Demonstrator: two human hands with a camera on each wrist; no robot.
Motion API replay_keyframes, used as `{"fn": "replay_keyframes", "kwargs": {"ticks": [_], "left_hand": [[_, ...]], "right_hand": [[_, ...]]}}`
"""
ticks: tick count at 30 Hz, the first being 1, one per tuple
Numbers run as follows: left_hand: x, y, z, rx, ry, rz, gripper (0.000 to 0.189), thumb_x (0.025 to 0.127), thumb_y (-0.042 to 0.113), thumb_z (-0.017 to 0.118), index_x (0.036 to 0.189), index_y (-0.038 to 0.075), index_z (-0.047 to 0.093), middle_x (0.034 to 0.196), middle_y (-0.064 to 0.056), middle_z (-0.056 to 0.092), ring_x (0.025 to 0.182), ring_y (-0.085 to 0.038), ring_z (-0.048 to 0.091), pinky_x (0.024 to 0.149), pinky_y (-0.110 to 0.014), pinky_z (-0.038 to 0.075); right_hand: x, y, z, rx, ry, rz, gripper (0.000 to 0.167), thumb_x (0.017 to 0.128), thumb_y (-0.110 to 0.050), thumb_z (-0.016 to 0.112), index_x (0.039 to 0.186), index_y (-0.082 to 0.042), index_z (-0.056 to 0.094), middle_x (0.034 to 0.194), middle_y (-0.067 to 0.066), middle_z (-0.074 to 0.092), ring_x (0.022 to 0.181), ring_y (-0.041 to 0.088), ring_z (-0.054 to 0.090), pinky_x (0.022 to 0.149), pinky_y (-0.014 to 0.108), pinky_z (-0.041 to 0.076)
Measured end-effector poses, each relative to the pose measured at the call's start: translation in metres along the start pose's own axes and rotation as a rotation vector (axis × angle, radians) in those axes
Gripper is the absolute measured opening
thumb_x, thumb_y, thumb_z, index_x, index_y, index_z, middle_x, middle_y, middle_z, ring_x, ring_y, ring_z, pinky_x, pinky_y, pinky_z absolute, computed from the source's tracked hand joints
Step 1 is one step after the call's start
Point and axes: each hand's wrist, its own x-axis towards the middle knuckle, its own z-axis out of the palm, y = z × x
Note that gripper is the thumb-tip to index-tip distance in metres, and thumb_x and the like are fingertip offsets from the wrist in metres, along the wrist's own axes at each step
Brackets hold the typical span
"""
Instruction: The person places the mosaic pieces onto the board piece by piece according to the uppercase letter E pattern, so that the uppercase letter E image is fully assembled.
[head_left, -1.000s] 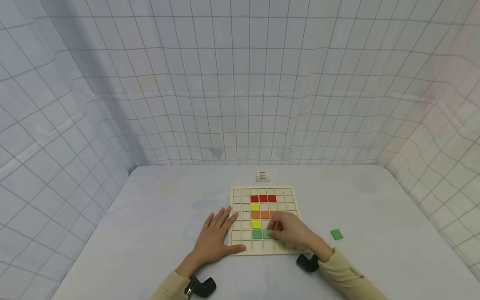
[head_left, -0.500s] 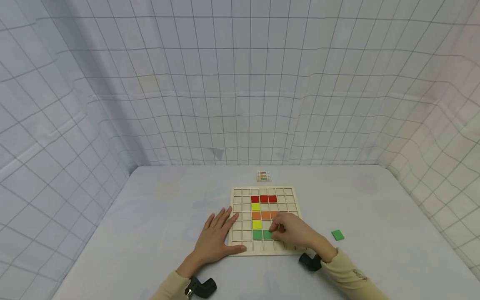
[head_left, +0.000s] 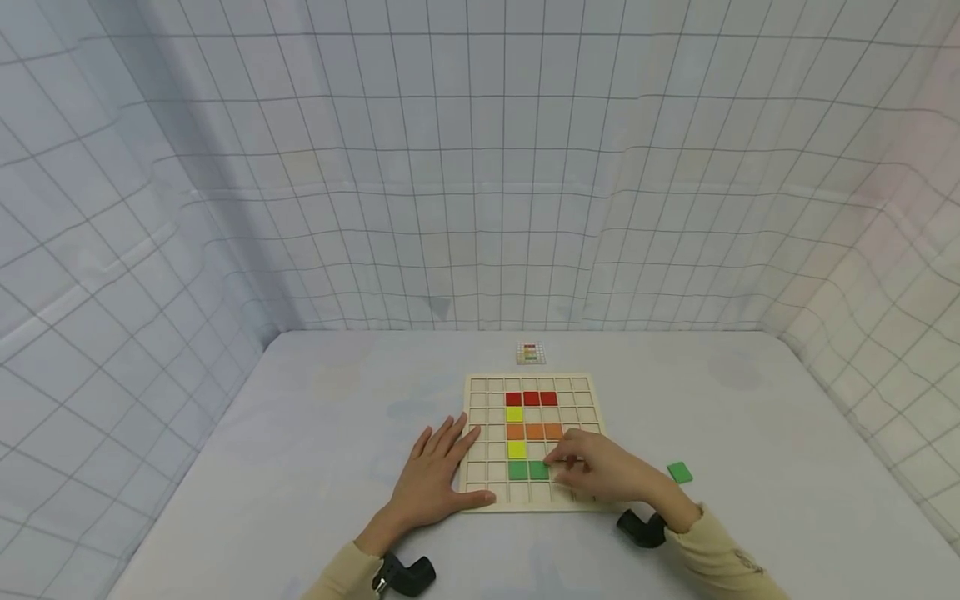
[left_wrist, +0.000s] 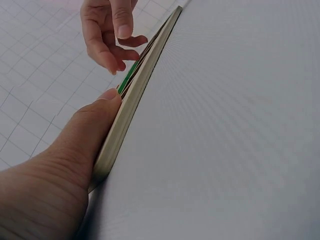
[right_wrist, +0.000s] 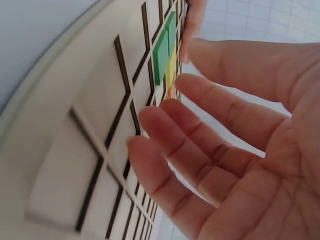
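Observation:
A pale wooden grid board (head_left: 487, 493) lies on the table, with red tiles (head_left: 531, 399), yellow tiles (head_left: 516, 449), orange tiles (head_left: 535, 432) and two green tiles (head_left: 538, 470) set in its squares. My left hand (head_left: 429, 475) is spread at the board's left side; its thumb (left_wrist: 92, 122) lies along the near rim in the left wrist view. Just right of the second green tile is my right hand (head_left: 606, 468), thumb and fingers apart. Nothing is between its loosely bent fingers (right_wrist: 170, 135) in the right wrist view.
One loose green tile (head_left: 679, 472) lies on the white table right of the board. Behind the board is a small card (head_left: 531, 353) printed with a coloured grid pattern. White grid-patterned cloth (head_left: 480, 208) hangs at the back and both sides.
My right hand has let go of the second green tile and drawn slightly right, leaving the tile flat beside the first. The left hand stays put.

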Motion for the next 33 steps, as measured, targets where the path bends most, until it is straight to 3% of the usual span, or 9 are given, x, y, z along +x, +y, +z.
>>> {"fn": "replay_keyframes", "kwargs": {"ticks": [5, 9, 13, 17, 25, 28, 33], "left_hand": [[-0.001, -0.001, 0.0, -0.009, 0.012, 0.016, 0.098, 0.076, 0.078, 0.051, 0.151, 0.018, 0.03, 0.157, -0.005, 0.018, 0.143, -0.025, 0.012, 0.112, -0.048, 0.006], [-0.001, -0.002, 0.002, -0.01, 0.024, 0.02, 0.099, 0.076, 0.078, 0.051, 0.15, 0.017, 0.031, 0.156, -0.006, 0.019, 0.142, -0.025, 0.013, 0.111, -0.049, 0.007], [-0.001, -0.003, 0.002, -0.002, 0.035, 0.027, 0.099, 0.075, 0.078, 0.051, 0.15, 0.017, 0.032, 0.156, -0.006, 0.02, 0.142, -0.026, 0.014, 0.111, -0.05, 0.008], [0.0, -0.003, 0.002, -0.005, 0.03, 0.023, 0.099, 0.075, 0.078, 0.051, 0.15, 0.017, 0.031, 0.156, -0.006, 0.019, 0.142, -0.025, 0.013, 0.112, -0.049, 0.008], [0.001, -0.004, 0.002, 0.004, 0.02, 0.025, 0.099, 0.076, 0.079, 0.05, 0.151, 0.019, 0.03, 0.157, -0.005, 0.017, 0.143, -0.024, 0.012, 0.112, -0.048, 0.007], [0.0, -0.004, 0.003, 0.0, 0.023, 0.025, 0.099, 0.075, 0.079, 0.05, 0.151, 0.018, 0.03, 0.157, -0.005, 0.018, 0.143, -0.024, 0.012, 0.112, -0.048, 0.007], [-0.001, -0.003, 0.001, -0.011, 0.019, 0.02, 0.099, 0.075, 0.079, 0.051, 0.151, 0.018, 0.03, 0.157, -0.005, 0.018, 0.143, -0.024, 0.012, 0.112, -0.048, 0.007]], "right_hand": [[-0.026, 0.01, -0.017, -0.001, 0.103, -0.029, 0.015, 0.091, -0.018, 0.066, 0.103, -0.009, 0.068, 0.096, -0.004, 0.061, 0.083, 0.009, 0.056, 0.064, 0.025, 0.049], [-0.051, 0.025, -0.034, -0.056, 0.152, 0.04, 0.007, 0.089, -0.022, 0.069, 0.092, -0.016, 0.067, 0.092, -0.008, 0.06, 0.082, 0.009, 0.056, 0.063, 0.026, 0.048], [-0.072, 0.04, -0.056, -0.099, 0.122, 0.176, 0.016, 0.082, -0.027, 0.076, 0.085, -0.019, 0.062, 0.086, -0.009, 0.057, 0.082, 0.013, 0.053, 0.065, 0.028, 0.046], [-0.086, 0.051, -0.073, -0.095, 0.076, 0.27, 0.029, 0.075, -0.03, 0.081, 0.087, -0.013, 0.061, 0.083, -0.005, 0.056, 0.078, 0.015, 0.051, 0.064, 0.028, 0.044], [-0.102, 0.063, -0.08, -0.056, -0.01, 0.401, 0.04, 0.07, -0.028, 0.084, 0.092, -0.008, 0.058, 0.078, 0.001, 0.052, 0.07, 0.015, 0.047, 0.058, 0.029, 0.041], [-0.103, 0.066, -0.078, -0.037, -0.022, 0.436, 0.039, 0.071, -0.027, 0.084, 0.091, -0.009, 0.056, 0.077, 0.001, 0.051, 0.069, 0.017, 0.046, 0.058, 0.03, 0.04], [-0.099, 0.069, -0.074, -0.031, -0.013, 0.415, 0.036, 0.074, -0.028, 0.082, 0.087, -0.009, 0.055, 0.075, 0.0, 0.051, 0.068, 0.016, 0.046, 0.057, 0.029, 0.04]]}}
